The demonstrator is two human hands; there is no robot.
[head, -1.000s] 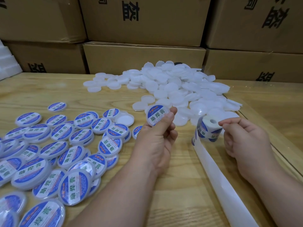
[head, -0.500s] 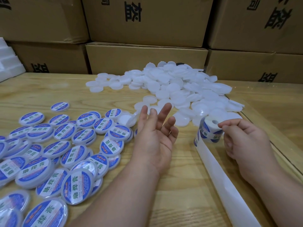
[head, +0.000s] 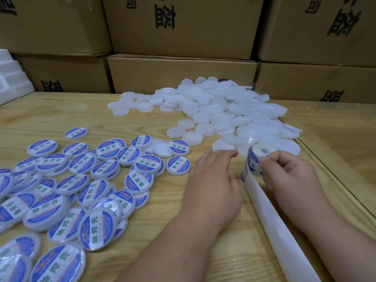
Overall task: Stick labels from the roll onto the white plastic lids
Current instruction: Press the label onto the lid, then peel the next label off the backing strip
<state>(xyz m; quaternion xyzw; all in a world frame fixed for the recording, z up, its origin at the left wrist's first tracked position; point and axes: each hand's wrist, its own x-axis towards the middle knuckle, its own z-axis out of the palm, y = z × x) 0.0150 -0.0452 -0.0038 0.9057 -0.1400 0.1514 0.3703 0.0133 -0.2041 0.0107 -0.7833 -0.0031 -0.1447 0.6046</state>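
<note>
A heap of blank white plastic lids (head: 230, 110) lies at the back middle of the wooden table. Many lids with blue and white labels (head: 81, 180) are spread over the left side. The label roll (head: 257, 157) stands near the right, its empty backing strip (head: 274, 224) trailing toward me. My right hand (head: 289, 176) pinches the roll's front at a label. My left hand (head: 213, 180) is palm down with fingers stretched toward a white lid (head: 223, 144) at the heap's near edge, holding nothing.
Stacked cardboard boxes (head: 181, 76) wall off the back of the table. White foam blocks (head: 12, 82) sit at the far left. A raised wooden edge (head: 335, 171) runs along the table's right side.
My left hand let go of the labelled lid it held a second ago, opened, then turned palm down and reached forward right toward the blank lids. The right hand stayed on the roll.
</note>
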